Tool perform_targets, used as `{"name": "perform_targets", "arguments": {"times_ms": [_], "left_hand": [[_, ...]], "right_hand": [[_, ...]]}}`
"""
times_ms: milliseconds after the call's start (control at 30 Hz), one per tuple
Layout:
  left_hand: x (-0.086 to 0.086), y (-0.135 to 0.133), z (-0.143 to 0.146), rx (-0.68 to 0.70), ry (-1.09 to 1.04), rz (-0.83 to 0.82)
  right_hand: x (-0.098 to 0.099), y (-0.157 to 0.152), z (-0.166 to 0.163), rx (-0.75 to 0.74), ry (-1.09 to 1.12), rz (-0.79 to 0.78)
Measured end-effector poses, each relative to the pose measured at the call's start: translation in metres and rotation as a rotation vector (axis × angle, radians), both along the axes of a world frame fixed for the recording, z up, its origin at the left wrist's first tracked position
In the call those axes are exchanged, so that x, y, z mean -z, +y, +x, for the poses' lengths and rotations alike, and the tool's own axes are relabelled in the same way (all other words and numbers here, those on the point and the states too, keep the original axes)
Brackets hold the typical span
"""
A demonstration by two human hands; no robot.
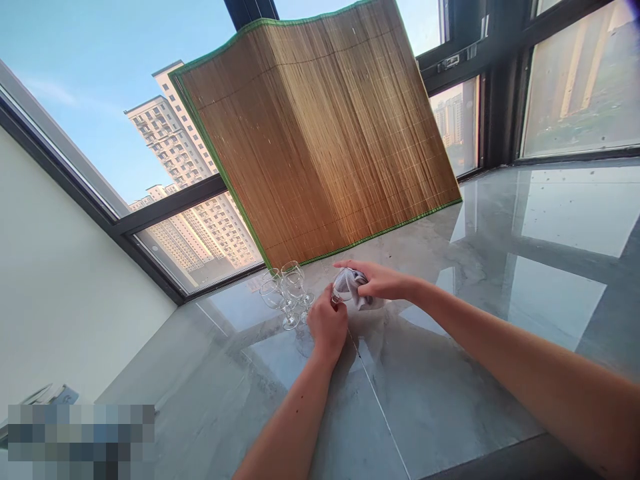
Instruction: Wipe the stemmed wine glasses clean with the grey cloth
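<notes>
My left hand [327, 325] is closed round the stem of a clear wine glass [338, 297] that is mostly hidden. My right hand [377, 280] is closed on a white-grey cloth [349, 285] that is wrapped over the bowl of that glass. Both hands meet just above a glossy grey stone surface [450, 373]. To the left of my left hand stand three empty stemmed wine glasses [287, 290], upright and close together.
A bamboo mat [315, 133] with a green border leans upright against the window behind the glasses. Dark window frames [165, 210] edge the surface at the back and right. A white wall [60, 293] runs along the left.
</notes>
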State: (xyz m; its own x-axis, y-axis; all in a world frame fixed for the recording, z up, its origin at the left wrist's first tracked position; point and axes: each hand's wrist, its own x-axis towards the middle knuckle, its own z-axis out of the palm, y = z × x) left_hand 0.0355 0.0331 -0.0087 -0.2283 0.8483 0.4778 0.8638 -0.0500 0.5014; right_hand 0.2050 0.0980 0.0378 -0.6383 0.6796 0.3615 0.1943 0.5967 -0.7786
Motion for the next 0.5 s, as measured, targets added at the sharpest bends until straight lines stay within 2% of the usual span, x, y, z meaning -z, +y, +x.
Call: {"name": "perform_targets", "arguments": {"times_ms": [267,500], "left_hand": [[-0.0010,-0.0006,0.0014,0.008,0.008,0.005],[0.0000,-0.0007,0.0009,-0.002,0.043,0.003]], "right_hand": [[0.0028,0.0026,-0.0006,0.003,0.015,0.006],[0.0004,0.0003,0.0001,-0.024,-0.015,-0.071]]}}
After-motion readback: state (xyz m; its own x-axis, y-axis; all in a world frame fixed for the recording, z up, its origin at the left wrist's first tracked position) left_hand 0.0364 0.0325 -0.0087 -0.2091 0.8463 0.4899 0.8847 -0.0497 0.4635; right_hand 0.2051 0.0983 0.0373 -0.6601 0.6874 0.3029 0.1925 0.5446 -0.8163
